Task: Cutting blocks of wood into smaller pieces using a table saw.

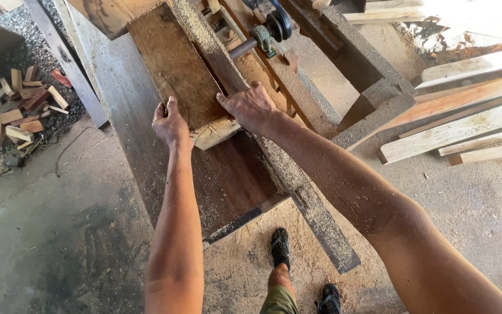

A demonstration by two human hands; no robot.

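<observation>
A thick brown wooden plank (175,64) lies lengthwise on the dark saw table (123,99). My left hand (171,123) grips the plank's near left corner. My right hand (251,106) lies with fingers spread on the plank's near right edge, against a sawdust-covered guide rail (216,46). The plank's pale cut end (216,132) faces me between both hands.
A metal shaft with a pulley (265,32) sits beyond the rail. Pale sawn boards (466,125) are stacked at the right. A heap of small wood offcuts (18,107) lies on gravel at the left. Sawdust covers the concrete floor around my sandalled feet (280,247).
</observation>
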